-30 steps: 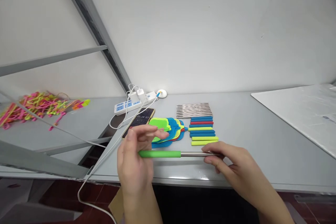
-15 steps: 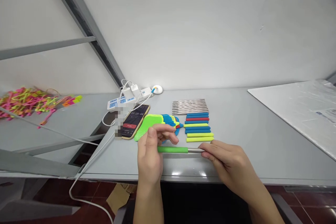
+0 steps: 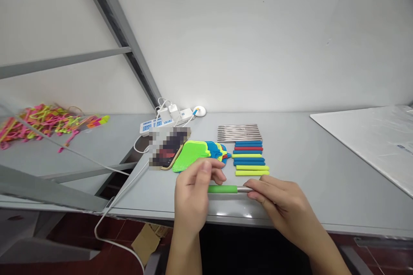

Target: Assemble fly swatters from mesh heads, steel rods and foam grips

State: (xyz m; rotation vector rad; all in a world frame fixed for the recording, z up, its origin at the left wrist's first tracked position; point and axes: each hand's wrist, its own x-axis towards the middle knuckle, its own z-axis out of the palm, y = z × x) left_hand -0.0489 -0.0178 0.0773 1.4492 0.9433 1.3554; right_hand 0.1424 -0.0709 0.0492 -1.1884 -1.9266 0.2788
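Both hands are at a green grip sleeve [image 3: 222, 189] on a thin metal rod [image 3: 244, 189], lying level above the table's front part. My left hand [image 3: 196, 184] has its palm at the sleeve's left end, with its fingers curled above it. My right hand [image 3: 284, 206] pinches the rod between thumb and fingers, hiding its right end. Just beyond lie several blue, red and yellow sleeves [image 3: 251, 173] in a column. Mesh fly swatter heads in green [image 3: 192, 152], blue and yellow overlap to their left. Behind the sleeves, several metal rods [image 3: 239, 132] lie side by side.
A phone [image 3: 171, 161], partly blurred out, sits left of the swatter heads. Behind it are a power strip [image 3: 146, 127] and white cables. Pink and yellow tangled pieces [image 3: 41, 124] lie far left. A white wrapped sheet [image 3: 364, 133] lies at right. A metal frame [image 3: 119, 21] stands left.
The whole view has shifted, so everything sits slightly further right. Less of the green sleeve and of the rod shows between my hands, which are a little closer together.
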